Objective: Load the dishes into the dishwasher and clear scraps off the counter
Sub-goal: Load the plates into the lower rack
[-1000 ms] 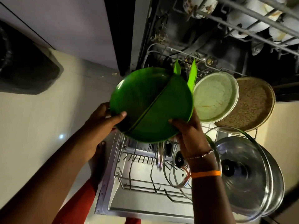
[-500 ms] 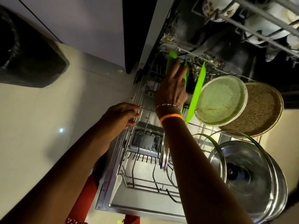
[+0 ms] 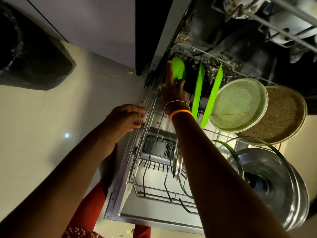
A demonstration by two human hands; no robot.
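Note:
The dishwasher's lower rack (image 3: 151, 191) is pulled out below me. My right hand (image 3: 173, 91) reaches to its far left corner and holds a green plate (image 3: 178, 69) standing on edge, index finger straight along its left side, thumb on its face. Two more green plates (image 3: 198, 90) stand on edge just to the right, then a pale green plate (image 3: 238, 104) and a brown speckled plate (image 3: 284, 114). My left hand (image 3: 127, 117) rests with relaxed fingers against the rack's left rim and holds nothing.
Steel lids (image 3: 267, 184) and a glass lid (image 3: 229, 152) fill the rack's right side; a small lid (image 3: 176, 165) stands mid-rack. The upper rack (image 3: 281, 19) holds white cups. A black bin bag (image 3: 29, 54) sits at left. A small scrap (image 3: 129, 73) lies on the floor.
Both hands held two green plates a second ago. The plates now stand in the far rack slots; my right hand followed the leftmost in, and my left hand dropped to the rack's rim.

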